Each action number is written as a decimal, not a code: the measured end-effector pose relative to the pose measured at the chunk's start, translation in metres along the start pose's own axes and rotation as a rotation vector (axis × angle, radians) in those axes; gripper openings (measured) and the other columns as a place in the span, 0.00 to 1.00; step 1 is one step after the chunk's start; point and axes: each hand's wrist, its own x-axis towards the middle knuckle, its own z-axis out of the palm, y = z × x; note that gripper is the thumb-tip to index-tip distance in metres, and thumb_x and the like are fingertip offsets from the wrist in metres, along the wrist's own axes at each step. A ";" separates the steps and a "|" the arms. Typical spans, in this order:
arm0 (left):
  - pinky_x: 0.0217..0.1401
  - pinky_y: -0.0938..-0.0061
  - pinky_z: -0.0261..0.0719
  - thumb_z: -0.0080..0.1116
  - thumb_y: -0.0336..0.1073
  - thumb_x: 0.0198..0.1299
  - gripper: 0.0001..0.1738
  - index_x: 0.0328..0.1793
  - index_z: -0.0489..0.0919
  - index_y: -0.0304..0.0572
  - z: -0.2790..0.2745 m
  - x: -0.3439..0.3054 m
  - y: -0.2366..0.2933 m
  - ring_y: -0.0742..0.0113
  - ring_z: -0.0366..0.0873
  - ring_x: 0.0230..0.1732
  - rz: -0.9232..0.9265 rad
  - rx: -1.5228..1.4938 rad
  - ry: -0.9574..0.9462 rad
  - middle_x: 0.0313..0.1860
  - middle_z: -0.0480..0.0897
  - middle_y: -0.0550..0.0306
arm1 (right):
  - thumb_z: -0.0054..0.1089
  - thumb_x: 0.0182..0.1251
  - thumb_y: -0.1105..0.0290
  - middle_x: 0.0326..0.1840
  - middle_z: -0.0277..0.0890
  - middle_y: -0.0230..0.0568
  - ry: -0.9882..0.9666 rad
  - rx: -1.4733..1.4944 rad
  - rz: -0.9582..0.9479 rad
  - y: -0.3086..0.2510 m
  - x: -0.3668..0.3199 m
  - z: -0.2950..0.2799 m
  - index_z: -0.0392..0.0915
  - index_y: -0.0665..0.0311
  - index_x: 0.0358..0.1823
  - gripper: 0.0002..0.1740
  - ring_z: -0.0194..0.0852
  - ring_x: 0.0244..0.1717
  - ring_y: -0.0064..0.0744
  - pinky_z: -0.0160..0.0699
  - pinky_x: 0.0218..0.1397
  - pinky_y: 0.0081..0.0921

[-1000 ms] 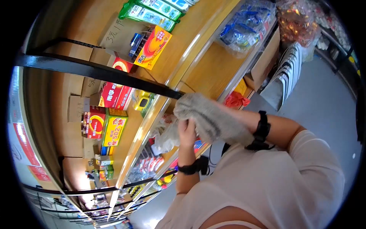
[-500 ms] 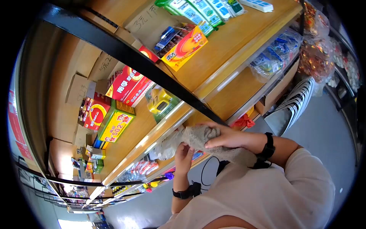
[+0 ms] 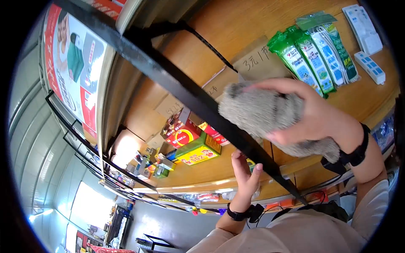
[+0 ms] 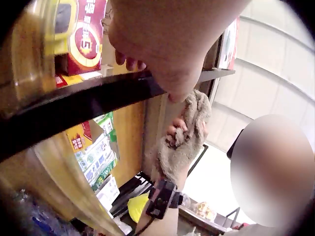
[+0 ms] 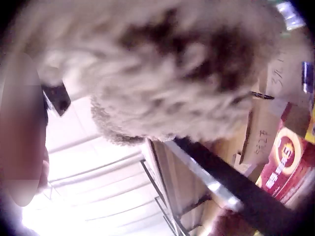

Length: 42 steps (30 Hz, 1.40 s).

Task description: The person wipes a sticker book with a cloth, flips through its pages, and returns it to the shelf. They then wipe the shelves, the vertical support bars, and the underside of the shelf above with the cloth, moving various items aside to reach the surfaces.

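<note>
A grey fuzzy cloth (image 3: 257,109) is bunched in my right hand (image 3: 318,116), fingers and thumb round it, in front of the upper shelf. Its loose end hangs under the palm toward the wrist. My left hand (image 3: 245,181) is lower, beside a black metal post (image 3: 190,95), thumb apart from the fingers and holding nothing. The left wrist view has this hand (image 4: 162,44) large above the black post (image 4: 78,101), with the cloth (image 4: 184,155) in the other hand beyond. Cloth (image 5: 162,73) fills the top of the right wrist view, hiding the fingers.
On the shelf (image 3: 363,101) stand green packets (image 3: 295,59), white power strips (image 3: 367,36), a yellow-green box (image 3: 198,154) and a red box (image 3: 181,133). A poster (image 3: 78,59) is at the upper left. Floor (image 3: 164,219) shows below.
My right hand has risen with the cloth to the upper shelf's height, away from my left hand. The left hand has moved rightward in the head view, which has turned toward the upper shelf.
</note>
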 end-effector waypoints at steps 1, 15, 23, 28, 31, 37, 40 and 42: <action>0.54 0.74 0.66 0.59 0.29 0.56 0.24 0.57 0.64 0.36 0.015 0.006 0.004 0.68 0.67 0.54 -0.034 -0.060 0.046 0.53 0.68 0.55 | 0.68 0.44 0.67 0.46 0.76 0.40 0.050 -0.087 -0.088 0.015 0.014 -0.003 0.71 0.67 0.57 0.34 0.72 0.47 0.24 0.70 0.54 0.23; 0.34 0.77 0.69 0.54 0.34 0.59 0.08 0.35 0.71 0.35 0.032 0.014 0.000 0.70 0.71 0.28 -0.300 0.035 0.047 0.25 0.74 0.56 | 0.67 0.45 0.67 0.49 0.71 0.46 0.403 -0.205 -0.754 0.028 0.188 0.041 0.77 0.45 0.52 0.27 0.76 0.44 0.46 0.76 0.46 0.35; 0.31 0.76 0.69 0.53 0.36 0.60 0.11 0.36 0.70 0.34 0.039 0.011 -0.001 0.70 0.70 0.26 -0.303 0.095 0.150 0.23 0.74 0.56 | 0.61 0.50 0.70 0.40 0.70 0.40 0.459 -0.414 -0.758 0.039 0.195 0.039 0.81 0.50 0.46 0.18 0.77 0.33 0.43 0.76 0.37 0.38; 0.30 0.75 0.70 0.54 0.39 0.61 0.14 0.39 0.68 0.34 0.038 0.010 -0.005 0.69 0.71 0.25 -0.281 0.124 0.161 0.23 0.74 0.55 | 0.63 0.48 0.71 0.43 0.71 0.41 0.452 -0.492 -0.616 0.076 0.198 0.023 0.80 0.52 0.47 0.20 0.76 0.41 0.42 0.75 0.45 0.35; 0.29 0.75 0.70 0.54 0.39 0.61 0.14 0.40 0.68 0.34 0.040 0.010 -0.004 0.69 0.71 0.24 -0.263 0.112 0.167 0.23 0.74 0.55 | 0.68 0.46 0.65 0.51 0.71 0.42 0.472 -0.055 -0.446 0.089 0.214 0.026 0.77 0.55 0.52 0.26 0.73 0.50 0.46 0.73 0.55 0.32; 0.28 0.74 0.70 0.54 0.38 0.61 0.13 0.37 0.69 0.33 0.041 0.008 -0.007 0.69 0.71 0.24 -0.275 0.106 0.193 0.23 0.74 0.54 | 0.67 0.48 0.59 0.50 0.72 0.39 0.436 -0.172 -0.400 0.084 0.242 0.046 0.74 0.51 0.54 0.28 0.75 0.49 0.43 0.73 0.54 0.34; 0.28 0.74 0.70 0.54 0.38 0.60 0.13 0.35 0.70 0.33 0.049 0.011 -0.001 0.68 0.71 0.23 -0.295 0.101 0.271 0.22 0.74 0.54 | 0.59 0.54 0.64 0.48 0.72 0.39 0.425 -0.533 -0.546 0.081 0.240 0.034 0.77 0.48 0.50 0.19 0.76 0.46 0.42 0.77 0.48 0.37; 0.28 0.74 0.70 0.56 0.40 0.59 0.15 0.39 0.69 0.33 0.046 0.010 -0.005 0.67 0.71 0.23 -0.278 0.102 0.240 0.22 0.74 0.53 | 0.55 0.57 0.67 0.48 0.71 0.39 0.408 -0.694 -0.587 0.082 0.243 0.023 0.78 0.47 0.49 0.17 0.76 0.46 0.42 0.78 0.45 0.37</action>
